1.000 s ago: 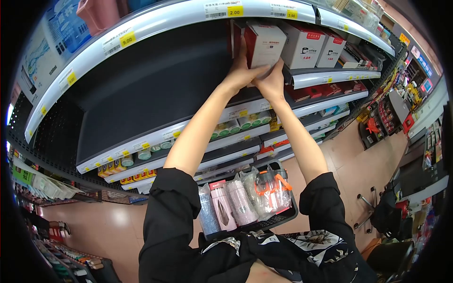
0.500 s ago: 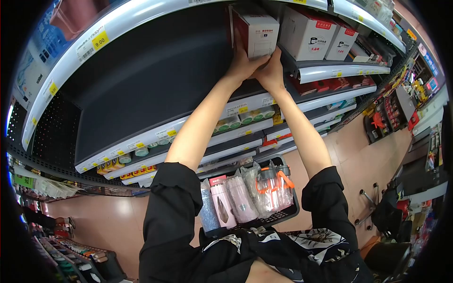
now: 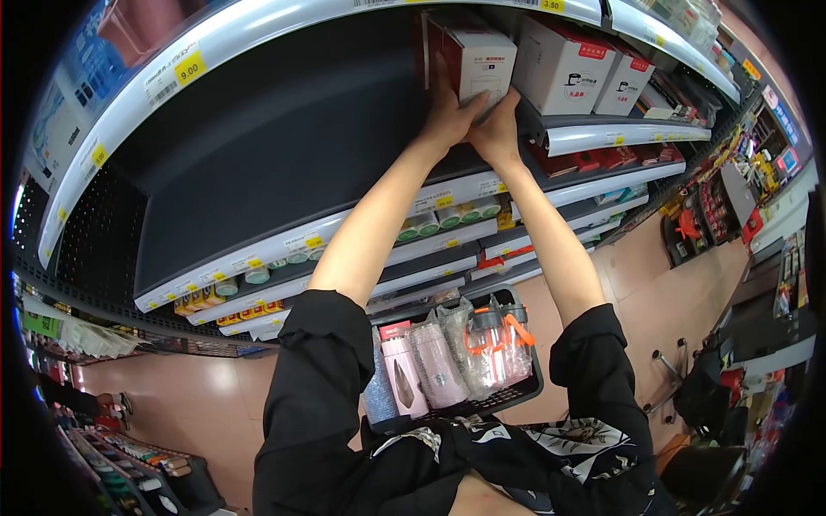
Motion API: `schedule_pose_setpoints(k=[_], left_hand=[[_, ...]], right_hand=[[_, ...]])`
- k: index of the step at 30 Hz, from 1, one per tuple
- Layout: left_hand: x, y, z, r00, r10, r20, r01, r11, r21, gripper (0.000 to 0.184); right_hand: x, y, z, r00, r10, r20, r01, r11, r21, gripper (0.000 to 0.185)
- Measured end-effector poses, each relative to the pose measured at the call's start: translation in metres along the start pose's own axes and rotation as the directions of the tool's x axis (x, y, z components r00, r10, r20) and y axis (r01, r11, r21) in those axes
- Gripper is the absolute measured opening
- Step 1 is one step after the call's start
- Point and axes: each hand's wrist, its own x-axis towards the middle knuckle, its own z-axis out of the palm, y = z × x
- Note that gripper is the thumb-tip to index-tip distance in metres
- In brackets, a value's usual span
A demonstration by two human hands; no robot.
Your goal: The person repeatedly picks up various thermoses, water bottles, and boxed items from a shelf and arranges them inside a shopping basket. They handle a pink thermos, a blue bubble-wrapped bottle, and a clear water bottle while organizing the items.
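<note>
My left hand (image 3: 447,113) wraps the left side of a white cardboard box (image 3: 490,62) with small red and black print. On its lower front corner, my right hand (image 3: 496,133) closes around it from the right. The box is upright at the right end of the dark shelf (image 3: 284,172), and its underside is hidden by my hands. A narrow edge of another reddish box (image 3: 422,52) shows just left of it. White boxes with red labels, one large (image 3: 564,73) and one smaller (image 3: 625,86), stand to the right.
Below my arms is a black basket (image 3: 535,383) holding a pink bottle (image 3: 403,374), a wrapped lilac tumbler (image 3: 439,365) and clear bottles with orange straps (image 3: 499,348). A price-tagged shelf edge (image 3: 249,39) curves overhead. Lower shelves hold tins (image 3: 422,225). A chair base (image 3: 667,378) is at right.
The box has shifted slightly right and toward me, with both hands still around it. My view has moved a little.
</note>
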Motion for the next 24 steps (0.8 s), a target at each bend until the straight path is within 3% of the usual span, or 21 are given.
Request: schedule_pose_setpoints(k=[2, 6, 8, 11, 12, 13, 14, 16, 18, 20, 24], left_hand=[[0.001, -0.005, 0.001, 1.0, -0.005, -0.023, 0.006, 0.998, 0.056, 0.105], [-0.002, 0.004, 0.002, 0.999, -0.045, -0.011, 0.045, 0.999, -0.003, 0.102], [-0.006, 0.01, 0.0, 0.998, -0.067, 0.004, 0.067, 0.997, -0.027, 0.101], [-0.026, 0.039, -0.004, 0.978, -0.209, 0.004, 0.209, 0.978, 0.017, 0.099], [-0.039, 0.051, -0.004, 0.99, -0.128, -0.056, 0.131, 0.99, 0.049, 0.089], [-0.054, 0.062, -0.005, 0.993, -0.047, -0.113, 0.057, 0.995, 0.086, 0.081], [-0.073, 0.073, -0.005, 0.992, -0.062, -0.11, 0.072, 0.994, 0.084, 0.081], [-0.119, 0.094, -0.006, 0.972, 0.147, -0.185, -0.071, 0.929, 0.363, 0.07], [-0.17, 0.101, -0.008, 0.973, 0.163, -0.161, -0.1, 0.933, 0.346, 0.061], [-0.226, 0.097, -0.001, 0.988, 0.047, -0.146, -0.001, 0.955, 0.297, 0.055], [-0.354, 0.061, 0.031, 0.956, -0.294, -0.009, 0.279, 0.897, 0.343, 0.05]], right_hand=[[0.002, 0.008, 0.004, 1.0, -0.017, -0.006, 0.017, 1.0, 0.003, 0.101], [0.0, 0.009, 0.002, 1.0, -0.023, 0.016, 0.024, 0.994, -0.104, 0.101], [-0.003, 0.008, -0.003, 0.999, -0.028, 0.03, 0.03, 0.997, -0.065, 0.102], [-0.023, -0.014, -0.021, 0.999, -0.054, 0.006, 0.054, 0.997, -0.052, 0.098], [-0.036, -0.026, -0.03, 0.996, -0.086, -0.036, 0.083, 0.993, -0.08, 0.095], [-0.054, -0.036, -0.041, 0.992, -0.114, -0.045, 0.115, 0.993, 0.026, 0.085], [-0.076, -0.043, -0.053, 0.988, -0.139, -0.061, 0.146, 0.98, 0.131, 0.075], [-0.132, -0.047, -0.069, 0.989, -0.128, -0.079, 0.143, 0.961, 0.236, 0.059], [-0.193, -0.04, -0.087, 0.994, -0.077, 0.075, 0.072, 0.995, 0.067, 0.053], [-0.257, -0.019, -0.095, 0.975, 0.074, 0.211, -0.06, 0.996, -0.073, 0.06], [-0.365, 0.012, -0.114, 0.893, 0.365, 0.263, -0.261, 0.896, -0.358, 0.076]])
